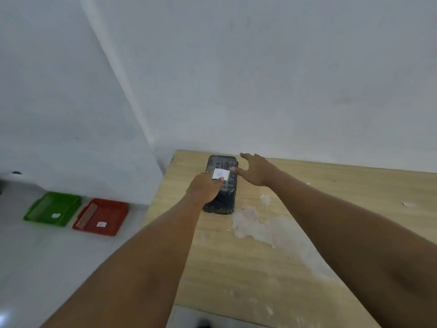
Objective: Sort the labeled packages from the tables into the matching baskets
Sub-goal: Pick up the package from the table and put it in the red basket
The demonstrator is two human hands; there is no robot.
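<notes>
A black wrapped package (224, 192) lies on the wooden table (307, 209) near its far left corner, by the wall. A white label (221, 174) marked "B" is stuck on top. My left hand (205, 189) rests on the package's left side, fingers touching by the label. My right hand (256, 170) is spread open at the package's right edge, its thumb touching the side. Neither hand has a closed grip on it. On the floor to the left stand a green basket (50, 209) and a red basket (106, 216), each with a small white label inside.
The red basket holds a flat tan package (88, 215) along its left side. White patches (262, 226) of worn surface mark the tabletop. White walls meet in a corner behind the table. The grey floor (47, 268) stretches to the left.
</notes>
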